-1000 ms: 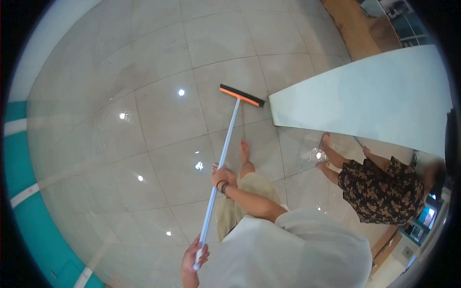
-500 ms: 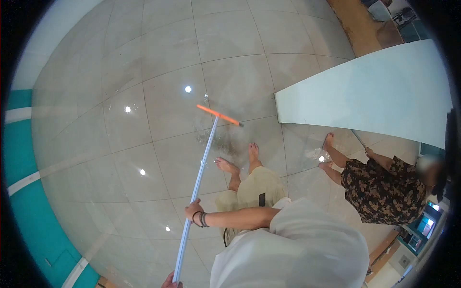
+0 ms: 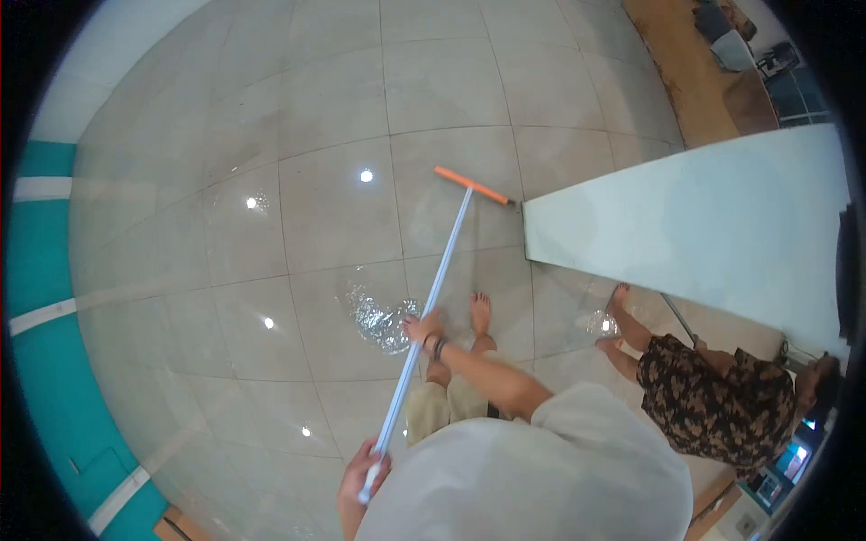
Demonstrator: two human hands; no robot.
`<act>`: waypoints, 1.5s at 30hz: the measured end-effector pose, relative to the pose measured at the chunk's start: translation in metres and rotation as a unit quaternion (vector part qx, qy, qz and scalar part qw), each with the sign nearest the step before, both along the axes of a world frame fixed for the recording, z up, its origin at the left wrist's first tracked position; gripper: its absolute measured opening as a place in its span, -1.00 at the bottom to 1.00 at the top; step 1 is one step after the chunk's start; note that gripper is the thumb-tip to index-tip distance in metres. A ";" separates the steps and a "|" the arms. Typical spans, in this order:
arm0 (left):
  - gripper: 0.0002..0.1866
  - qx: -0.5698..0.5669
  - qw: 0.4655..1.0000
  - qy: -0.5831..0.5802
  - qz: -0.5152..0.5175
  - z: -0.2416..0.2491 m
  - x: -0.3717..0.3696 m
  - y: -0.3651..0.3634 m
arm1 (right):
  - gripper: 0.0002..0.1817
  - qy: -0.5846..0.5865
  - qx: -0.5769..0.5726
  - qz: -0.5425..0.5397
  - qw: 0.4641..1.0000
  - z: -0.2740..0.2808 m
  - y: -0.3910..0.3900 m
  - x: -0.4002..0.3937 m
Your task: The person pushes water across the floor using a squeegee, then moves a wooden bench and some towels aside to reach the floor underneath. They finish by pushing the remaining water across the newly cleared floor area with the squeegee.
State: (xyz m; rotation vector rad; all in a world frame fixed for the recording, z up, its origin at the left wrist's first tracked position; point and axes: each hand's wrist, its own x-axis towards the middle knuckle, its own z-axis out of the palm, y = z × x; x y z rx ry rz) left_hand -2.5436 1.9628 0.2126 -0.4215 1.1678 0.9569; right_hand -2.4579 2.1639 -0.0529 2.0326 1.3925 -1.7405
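A floor squeegee (image 3: 448,243) with an orange blade and a long pale metal handle slants across the tiles. My right hand (image 3: 423,327), with dark bands at the wrist, is closed around the middle of the handle. Lower down, my left hand (image 3: 364,471) grips the handle near its top end. The orange blade (image 3: 472,185) rests on the floor, its right tip close to the corner of a pale panel. Rippling water (image 3: 383,320) lies on the tiles left of the handle, beside my bare feet (image 3: 481,313), one of them partly hidden by my right arm.
A long pale panel (image 3: 677,207) juts in from the right. Beyond it, another person (image 3: 695,397) in patterned clothes stands barefoot, holding a thin pole (image 3: 678,317). A teal and white wall (image 3: 41,388) runs along the left. A brown strip (image 3: 695,72) with objects lies at upper right.
The squeegee blade has moved right and forward, toward the panel's corner. Both my hands have shifted forward and right with the handle. Rippling water now shows left of my feet.
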 end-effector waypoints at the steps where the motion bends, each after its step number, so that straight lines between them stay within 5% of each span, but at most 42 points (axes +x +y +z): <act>1: -0.63 -0.029 0.998 0.039 -0.030 0.018 -0.002 -0.014 | -0.46 0.004 0.038 0.031 0.999 -0.042 -0.044 -0.006; 2: -0.61 -0.049 0.999 0.010 0.002 0.040 -0.004 -0.023 | -0.17 -0.022 -0.046 -0.011 0.999 0.008 -0.059 -0.019; 3: -0.58 -0.071 0.997 -0.020 0.035 0.069 -0.004 -0.029 | -0.28 -0.075 -0.078 0.026 0.994 0.034 -0.067 -0.027; 7: -0.59 -0.186 0.975 0.115 -0.033 0.167 0.004 -0.014 | -0.29 0.045 -0.205 0.032 0.977 0.080 -0.109 -0.052; 10: -0.61 -0.110 0.988 0.099 -0.055 0.202 -0.002 -0.011 | -0.37 0.127 -0.340 -0.039 0.931 0.156 -0.077 -0.061; 13: -0.66 -0.103 0.986 0.134 -0.004 0.201 0.006 -0.031 | -0.40 0.072 -0.306 0.008 0.949 0.171 -0.072 -0.067; 16: -0.69 -0.076 0.983 0.160 0.039 0.167 0.006 -0.038 | -0.43 0.080 -0.223 -0.004 0.972 0.149 -0.054 -0.060; 17: -0.49 -0.020 0.994 0.111 -0.005 0.144 -0.009 -0.031 | -0.43 0.031 -0.138 0.019 0.990 0.120 -0.048 -0.062; 20: -0.49 0.095 0.989 0.039 0.105 0.040 -0.035 -0.005 | -0.47 -0.045 0.036 0.001 0.998 0.065 0.036 -0.055; 23: -0.34 0.118 0.982 0.037 0.145 -0.018 -0.042 0.114 | -0.57 0.049 0.066 -0.185 0.979 -0.078 0.128 -0.043; 25: -0.33 0.156 0.983 -0.020 0.094 -0.055 -0.044 0.172 | -0.55 -0.037 0.161 -0.111 0.980 -0.022 0.219 -0.023; 28: -0.34 0.197 0.979 -0.058 -0.002 -0.099 -0.027 0.259 | -0.54 -0.065 0.113 -0.105 0.986 -0.057 0.309 0.010; 31: -0.36 0.224 0.959 -0.173 0.030 -0.114 -0.003 0.300 | -0.52 -0.085 0.059 -0.075 0.992 -0.050 0.348 0.016; 33: -0.39 0.159 0.949 -0.208 0.173 -0.111 0.000 0.298 | -0.62 -0.084 0.019 -0.094 0.992 -0.039 0.353 -0.002; 34: -0.40 0.176 0.928 -0.240 0.224 -0.098 -0.004 0.284 | -0.66 -0.086 0.020 -0.037 0.995 -0.047 0.339 -0.010; 35: -0.40 0.207 0.902 -0.269 0.269 -0.088 -0.018 0.278 | -0.70 -0.102 0.070 0.199 0.972 -0.059 0.318 -0.020; 36: -0.39 0.186 0.910 -0.248 0.275 -0.080 -0.032 0.261 | -0.74 -0.141 0.155 0.477 0.854 -0.061 0.291 -0.034; 38: -0.35 0.133 0.933 -0.188 0.277 -0.041 -0.056 0.202 | -0.79 -0.120 0.225 0.681 0.687 -0.057 0.211 -0.064; 39: -0.34 0.126 0.935 -0.175 0.281 -0.017 -0.067 0.177 | -0.80 0.025 0.121 0.660 0.741 -0.099 0.164 -0.081; 41: -0.34 0.074 0.947 -0.128 0.285 0.036 -0.077 0.142 | -0.50 0.010 -0.008 0.392 0.920 0.028 0.123 -0.118; 42: -0.33 0.039 0.950 -0.106 0.291 0.060 -0.078 0.126 | -0.28 0.032 -0.226 0.003 0.974 0.052 0.098 -0.134; 45: -0.32 -0.060 0.954 -0.028 0.293 0.126 -0.065 0.096 | -0.16 0.042 -0.301 0.052 0.951 0.107 0.056 -0.149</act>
